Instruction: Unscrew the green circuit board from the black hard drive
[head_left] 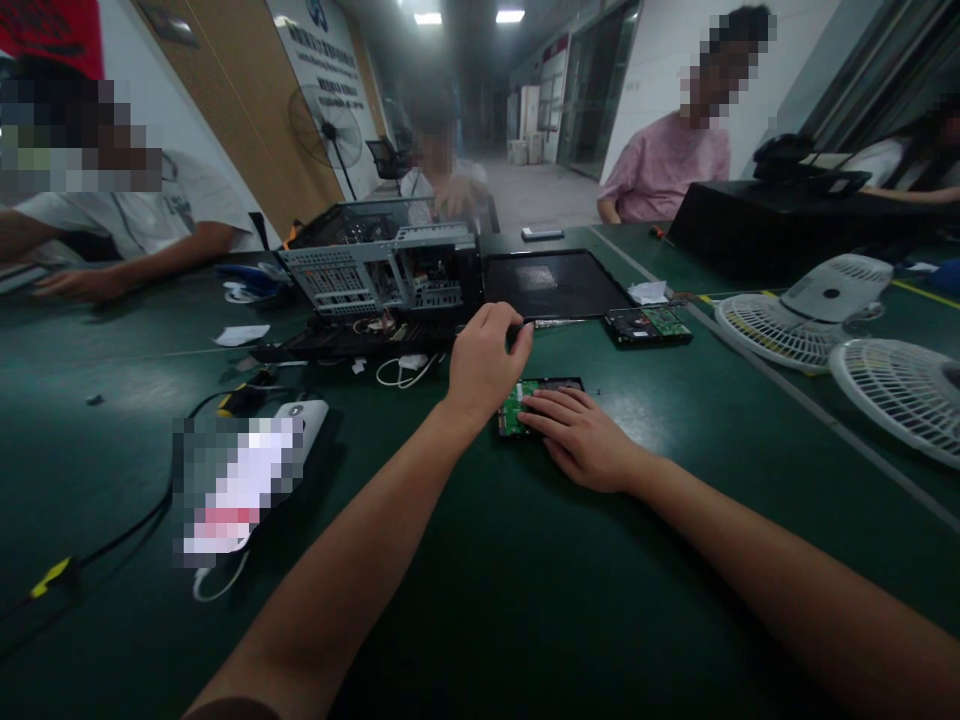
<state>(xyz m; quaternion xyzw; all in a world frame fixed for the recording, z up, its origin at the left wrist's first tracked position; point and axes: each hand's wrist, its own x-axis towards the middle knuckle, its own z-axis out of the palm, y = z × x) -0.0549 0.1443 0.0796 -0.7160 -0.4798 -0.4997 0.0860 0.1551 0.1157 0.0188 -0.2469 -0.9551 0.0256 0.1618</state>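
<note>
We see the right hand (pixel 589 435) laid over a hard drive (pixel 511 412), its fingers stretched along the green board rather than closed around it, so much of the drive's near right side is hidden from us. The drive lies flat on the green table (pixel 480 620), in front of us. The left hand (pixel 486 365) is just beside the drive's far left corner, fingers curled and the gap to the thumb narrow; its palm is turned from us, and we cannot tell whether it holds anything. Behind it, the open computer case (pixel 375 275) is dark inside, and its parts are hard to make out. The person behind the case (pixel 450 185) is blurred, and the right edge of our view cuts off the nearer of two fan grilles (pixel 907 395). A white device (pixel 311 425) on our left is mostly blurred over. Ahead, the case and a black panel (pixel 555 280) bound our reach, with a second drive (pixel 649 325) near the panel's right corner. Nearer us, between our forearms, the tabletop leaves open room, and the grilles stand well apart from the right hand.
</note>
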